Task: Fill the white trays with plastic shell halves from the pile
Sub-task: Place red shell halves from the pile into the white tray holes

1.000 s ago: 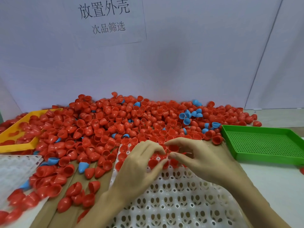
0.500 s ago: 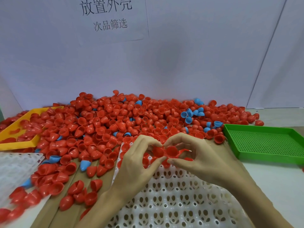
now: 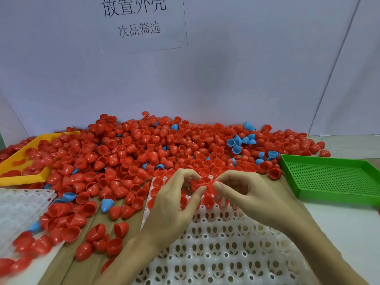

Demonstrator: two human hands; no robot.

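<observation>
Red shell halves (image 3: 202, 183) pinched between both hands (image 3: 207, 199) above white tray (image 3: 216, 254)

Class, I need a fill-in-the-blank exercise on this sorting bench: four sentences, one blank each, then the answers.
1. Most shells in the pile are ____.
2. The empty perforated tray on the right is ____.
3. The tray at the far left, partly buried by shells, is ____.
4. The left hand and right hand work over the far edge of the ____ tray.

Answers: red; green; yellow; white
</observation>
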